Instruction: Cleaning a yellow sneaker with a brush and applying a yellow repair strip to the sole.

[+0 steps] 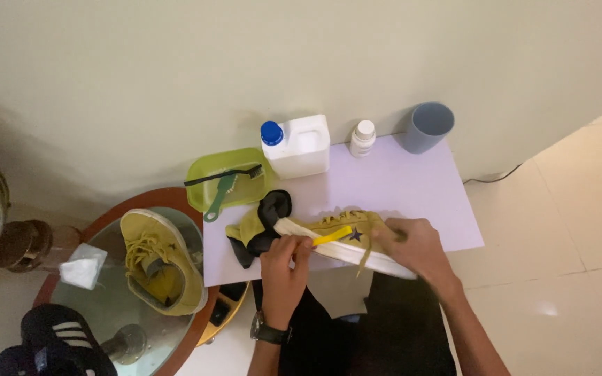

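Note:
A yellow sneaker [346, 230] with a white sole lies on its side at the front of a small white table [412, 188]. My right hand [416, 244] grips its heel end. My left hand [283, 268], with a watch on the wrist, holds a yellow-handled brush [330, 236] against the white sole near the toe. A black cloth [269, 219] and a yellow-green rag [245, 228] lie under the toe end.
At the table's back stand a white jug with a blue cap [297, 145], a small white bottle [362, 138], a grey-blue cup [428, 127] and a green tray [228, 179] holding brushes. A second yellow sneaker [158, 261] rests on a round glass-topped side table [116, 306] at left.

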